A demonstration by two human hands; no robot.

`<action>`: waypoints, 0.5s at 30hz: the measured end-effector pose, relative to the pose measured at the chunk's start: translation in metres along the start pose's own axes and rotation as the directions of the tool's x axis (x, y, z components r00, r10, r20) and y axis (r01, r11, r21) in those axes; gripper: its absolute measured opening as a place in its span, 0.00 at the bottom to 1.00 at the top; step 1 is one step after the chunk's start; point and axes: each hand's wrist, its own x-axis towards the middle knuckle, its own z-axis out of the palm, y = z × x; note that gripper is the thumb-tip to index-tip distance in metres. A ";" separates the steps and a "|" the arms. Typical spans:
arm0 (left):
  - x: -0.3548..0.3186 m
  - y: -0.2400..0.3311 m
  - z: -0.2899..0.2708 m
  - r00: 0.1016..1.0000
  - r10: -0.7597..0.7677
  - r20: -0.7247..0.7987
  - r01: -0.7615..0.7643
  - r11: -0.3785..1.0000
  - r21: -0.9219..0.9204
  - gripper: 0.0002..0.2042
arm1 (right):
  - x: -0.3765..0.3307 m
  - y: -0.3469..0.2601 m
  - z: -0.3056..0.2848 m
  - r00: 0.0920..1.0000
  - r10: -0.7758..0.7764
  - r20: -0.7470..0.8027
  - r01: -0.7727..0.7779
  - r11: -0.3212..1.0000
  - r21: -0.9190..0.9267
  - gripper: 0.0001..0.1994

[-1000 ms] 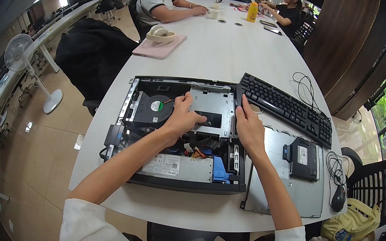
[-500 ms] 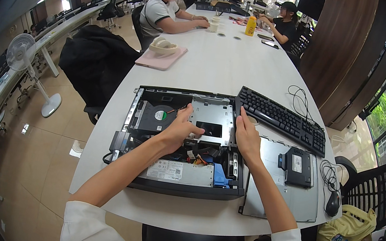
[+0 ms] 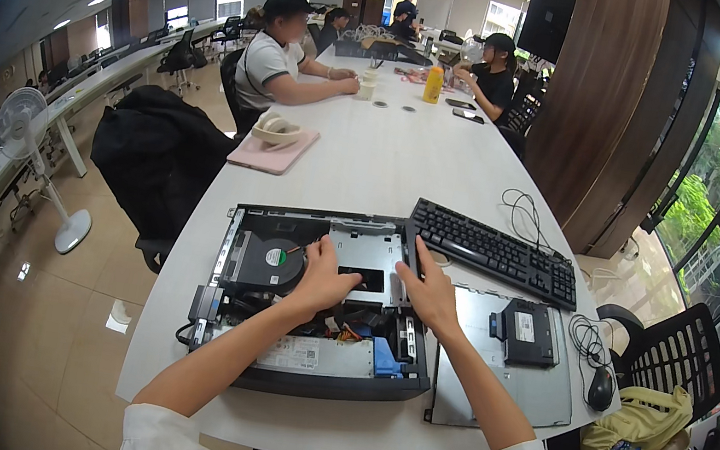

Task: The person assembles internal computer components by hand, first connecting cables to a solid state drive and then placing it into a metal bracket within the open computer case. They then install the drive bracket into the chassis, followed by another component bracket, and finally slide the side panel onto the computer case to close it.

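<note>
An opened desktop computer case (image 3: 326,389) lies on the table before me, its insides showing. My left hand (image 3: 324,280) grips the left edge of a silver metal drive bracket (image 3: 366,249), its thumb at the dark rectangular cutout. My right hand (image 3: 432,293) is at the case's right side wall, with the index finger stretched along the edge and the thumb reaching inward to the bracket. Left of the bracket sits a round black fan (image 3: 273,260). Nearer me are a silver power supply (image 3: 290,351), coloured wires and a blue plastic part (image 3: 387,358).
Right of the case lies a metal side panel (image 3: 484,393) with a black optical drive (image 3: 525,332) on it. Beyond are a black keyboard (image 3: 495,253) and a mouse (image 3: 601,389). Headphones (image 3: 277,129) rest on a pink folder (image 3: 249,154). Two people sit farther along the table.
The view has tilted up, so the table appears lower. My left hand stays on the bracket; my right thumb has spread inward from the case wall toward the bracket.
</note>
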 end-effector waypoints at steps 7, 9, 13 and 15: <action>0.002 -0.004 -0.021 0.998 -0.004 0.064 0.009 0.997 -0.073 0.39 | 0.002 0.011 0.003 0.992 -0.121 -0.033 0.118 0.991 -0.070 0.44; -0.001 0.000 -0.029 0.997 0.036 0.069 -0.041 0.996 0.078 0.36 | 0.005 0.014 0.006 0.988 -0.145 -0.057 0.139 0.986 -0.092 0.43; -0.005 0.007 -0.035 0.987 0.148 0.055 -0.157 0.952 0.264 0.29 | 0.005 0.016 0.006 0.988 -0.146 -0.051 0.143 0.987 -0.069 0.42; -0.006 0.010 -0.031 0.980 0.198 -0.005 -0.180 0.902 0.393 0.25 | 0.004 0.014 0.004 0.989 -0.140 -0.041 0.137 0.988 -0.066 0.41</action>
